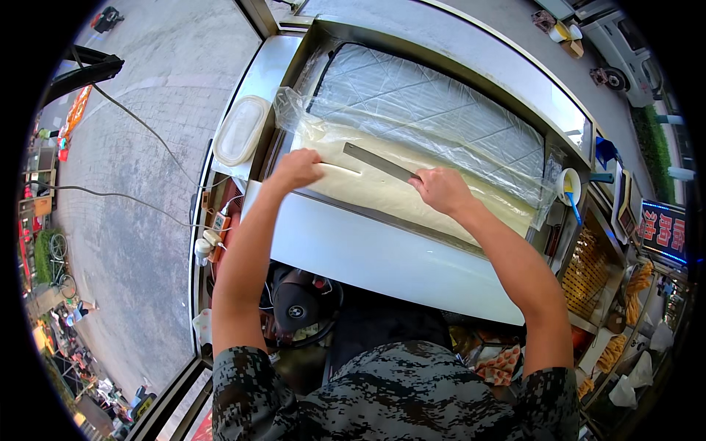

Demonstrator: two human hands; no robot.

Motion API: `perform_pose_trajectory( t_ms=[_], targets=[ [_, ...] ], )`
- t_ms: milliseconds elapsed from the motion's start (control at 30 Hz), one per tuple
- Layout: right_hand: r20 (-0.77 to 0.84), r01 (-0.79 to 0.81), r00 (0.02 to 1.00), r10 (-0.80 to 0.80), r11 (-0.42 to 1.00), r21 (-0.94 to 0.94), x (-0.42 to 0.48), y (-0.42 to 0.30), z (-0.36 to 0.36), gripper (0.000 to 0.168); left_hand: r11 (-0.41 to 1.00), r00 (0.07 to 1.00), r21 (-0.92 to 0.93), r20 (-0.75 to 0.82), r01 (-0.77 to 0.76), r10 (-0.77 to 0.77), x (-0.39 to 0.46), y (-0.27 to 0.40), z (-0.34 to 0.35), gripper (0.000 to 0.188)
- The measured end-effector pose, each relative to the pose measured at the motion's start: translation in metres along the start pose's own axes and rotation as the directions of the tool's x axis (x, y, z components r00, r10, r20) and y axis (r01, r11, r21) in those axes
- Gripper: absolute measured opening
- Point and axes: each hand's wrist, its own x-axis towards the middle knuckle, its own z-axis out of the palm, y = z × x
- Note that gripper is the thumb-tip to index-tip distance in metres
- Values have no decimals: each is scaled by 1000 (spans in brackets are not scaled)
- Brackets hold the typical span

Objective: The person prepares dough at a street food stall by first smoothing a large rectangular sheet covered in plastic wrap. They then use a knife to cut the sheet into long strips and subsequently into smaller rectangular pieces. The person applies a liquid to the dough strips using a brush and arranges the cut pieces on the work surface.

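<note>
A wide slab of pale dough (386,193) lies in a long metal-rimmed tray (397,219), its far part under clear plastic film (419,132). My right hand (444,190) grips one end of a long, flat metal blade (379,160), held over the dough and pointing left. At the slab's left end, my left hand (298,168) has its fingers curled on the dough edge; its fingertips are partly hidden. A short straight slit (342,168) runs through the dough from beside those fingers toward the right.
A white worktop (386,259) lies between my body and the tray. Left of the tray sits a lidded plastic container (241,130). At right stand a white cup (568,182) with a blue-handled brush and a rack (587,270). Fried dough sticks (637,286) lie farther right.
</note>
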Motion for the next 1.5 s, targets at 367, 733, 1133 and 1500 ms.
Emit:
perform_pose_trajectory(
  t_ms=[367,733,1133,1500],
  targets=[
    [146,63,988,-44,990,-128,5,3,-4,36,998,999,-65,-38,20,-23,-4,49,28,56],
    [235,73,972,-25,977,-200,5,-1,-16,35,991,956,136,289,20,-59,7,65,20,66],
    [343,113,939,-7,950,-290,17,-20,-24,12,988,986,128,-135,-83,100,-5,84,3,42],
    [142,75,988,-65,995,-69,-13,31,29,26,931,930,-18,-61,-364,363,26,146,29,14]
  ],
)
